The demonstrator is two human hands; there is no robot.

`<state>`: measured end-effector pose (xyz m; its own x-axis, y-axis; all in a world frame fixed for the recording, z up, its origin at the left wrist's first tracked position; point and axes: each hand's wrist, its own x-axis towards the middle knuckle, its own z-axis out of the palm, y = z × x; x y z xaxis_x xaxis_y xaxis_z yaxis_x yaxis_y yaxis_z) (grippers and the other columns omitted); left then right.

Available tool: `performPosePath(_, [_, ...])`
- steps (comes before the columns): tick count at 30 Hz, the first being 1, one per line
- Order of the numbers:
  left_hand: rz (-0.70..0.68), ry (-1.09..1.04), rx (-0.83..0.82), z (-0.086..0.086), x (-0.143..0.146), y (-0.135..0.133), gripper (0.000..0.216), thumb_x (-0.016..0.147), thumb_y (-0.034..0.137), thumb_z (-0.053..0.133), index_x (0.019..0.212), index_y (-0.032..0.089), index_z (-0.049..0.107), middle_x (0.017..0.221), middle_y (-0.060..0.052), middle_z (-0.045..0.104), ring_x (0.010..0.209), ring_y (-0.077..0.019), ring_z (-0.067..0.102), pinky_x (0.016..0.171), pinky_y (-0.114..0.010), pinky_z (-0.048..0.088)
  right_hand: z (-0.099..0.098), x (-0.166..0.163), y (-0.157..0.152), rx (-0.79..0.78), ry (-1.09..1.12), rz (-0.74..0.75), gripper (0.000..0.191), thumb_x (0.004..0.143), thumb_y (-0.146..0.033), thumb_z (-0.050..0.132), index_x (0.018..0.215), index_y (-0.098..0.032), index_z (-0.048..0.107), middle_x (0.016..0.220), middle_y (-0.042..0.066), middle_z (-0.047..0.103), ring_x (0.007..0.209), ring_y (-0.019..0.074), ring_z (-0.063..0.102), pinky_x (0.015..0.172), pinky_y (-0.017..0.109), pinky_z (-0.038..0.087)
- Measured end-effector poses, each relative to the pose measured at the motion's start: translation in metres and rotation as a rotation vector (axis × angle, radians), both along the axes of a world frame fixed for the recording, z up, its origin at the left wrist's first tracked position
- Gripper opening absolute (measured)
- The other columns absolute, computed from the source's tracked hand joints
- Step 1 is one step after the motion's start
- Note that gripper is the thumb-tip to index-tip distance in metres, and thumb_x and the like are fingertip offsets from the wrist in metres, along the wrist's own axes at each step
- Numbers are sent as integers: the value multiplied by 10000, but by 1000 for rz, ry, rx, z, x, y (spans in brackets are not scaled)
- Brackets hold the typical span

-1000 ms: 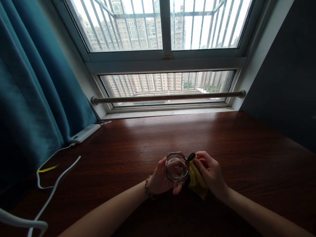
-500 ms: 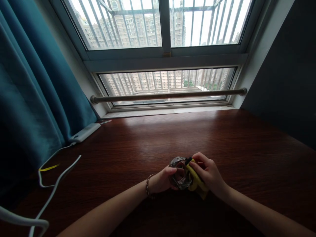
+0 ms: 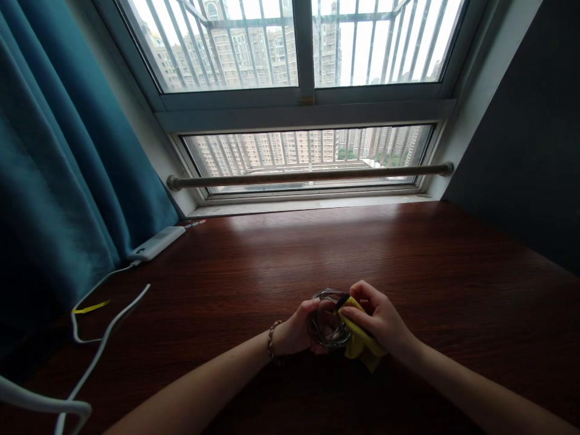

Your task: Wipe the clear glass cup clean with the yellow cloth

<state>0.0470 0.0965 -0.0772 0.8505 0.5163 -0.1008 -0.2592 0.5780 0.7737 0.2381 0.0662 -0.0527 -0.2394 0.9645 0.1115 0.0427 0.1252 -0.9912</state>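
A small clear glass vessel (image 3: 327,320) is held just above the dark wooden table (image 3: 408,260), near its front middle. My left hand (image 3: 296,331), with a bead bracelet on the wrist, is wrapped round its left side. My right hand (image 3: 378,320) is closed on a yellow cloth (image 3: 360,345) and presses it against the glass's right side, thumb on the rim. Something small and black sits at the rim by my right fingertips; I cannot make out what it is.
A white power bank (image 3: 156,243) lies at the table's back left by the teal curtain (image 3: 54,157), with white cables (image 3: 97,344) trailing toward the front left. A metal rail (image 3: 308,176) runs along the window behind the table.
The glass has tipped and sunk from upright with its mouth toward me to a lower, tilted pose. My right hand with the cloth stays against it and has shifted slightly.
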Motion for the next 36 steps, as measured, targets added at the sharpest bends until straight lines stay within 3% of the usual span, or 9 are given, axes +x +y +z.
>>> performPosePath(8, [24, -32, 1, 1, -2, -1, 649, 689, 656, 587, 1099, 154, 586, 903, -80, 594, 577, -94, 507, 395, -150, 337, 9, -2, -3, -77, 194, 60, 354, 851, -441, 597, 838, -117, 456, 748, 12, 482, 638, 82, 452, 554, 197, 382])
performPosePath(11, [221, -75, 121, 7, 1, -7, 595, 700, 585, 648, 1104, 151, 603, 970, -76, 611, 773, -128, 577, 633, -196, 477, 4, -3, -2, -125, 282, 20, 375, 848, -459, 600, 871, -116, 447, 775, 15, 477, 661, 86, 447, 577, 203, 394])
performPosePath(13, [303, -121, 183, 11, 3, -10, 549, 700, 511, 696, 1117, 168, 599, 1029, -70, 608, 947, -156, 566, 833, -238, 460, 0, -3, -1, -98, 267, 2, 373, 847, -452, 604, 890, -120, 438, 806, 23, 488, 690, 97, 468, 600, 214, 408])
performPosePath(19, [420, -98, 235, 13, 4, -8, 550, 696, 424, 731, 1149, 181, 536, 1065, -65, 570, 1021, -192, 532, 874, -284, 423, -7, -8, -3, -49, 175, -8, 342, 838, -415, 612, 847, -136, 415, 777, 11, 466, 691, 107, 476, 597, 220, 397])
performPosePath(25, [495, 0, 399, 2, 5, -1, 964, 576, 250, 830, 1293, 253, 186, 1194, -86, 487, 1069, -200, 505, 948, -337, 377, -7, -11, -3, -118, 230, 1, 383, 807, -439, 641, 830, -129, 418, 774, 20, 487, 696, 113, 460, 610, 229, 389])
performPosePath(29, [522, 111, 584, 4, 10, -7, 995, 523, 169, 848, 1233, 324, 169, 1214, -42, 465, 1023, -171, 524, 920, -317, 403, -8, -11, -2, -209, 301, -40, 452, 763, -476, 677, 808, -132, 386, 733, 8, 482, 647, 102, 437, 576, 221, 369])
performPosePath(32, [468, 76, 681, 10, 10, -12, 1055, 500, 190, 862, 1250, 338, 135, 1204, -40, 482, 1114, -216, 505, 976, -354, 383, -7, -11, -3, -236, 311, -102, 475, 719, -458, 720, 780, -134, 377, 712, 3, 476, 648, 105, 435, 591, 227, 375])
performPosePath(34, [349, 18, 673, 14, 7, -14, 1048, 588, 303, 824, 1311, 318, 65, 1286, -87, 431, 1202, -251, 453, 1027, -392, 342, -6, -10, -3, -237, 299, -146, 490, 683, -451, 747, 761, -134, 382, 703, 1, 473, 650, 110, 437, 597, 234, 381])
performPosePath(36, [275, 19, 639, 16, 2, -13, 872, 757, 425, 674, 1351, 264, 55, 1357, -135, 358, 1239, -260, 416, 1053, -415, 307, -5, -8, -1, -245, 293, -190, 502, 654, -456, 763, 755, -135, 391, 702, 3, 481, 653, 118, 450, 597, 241, 386])
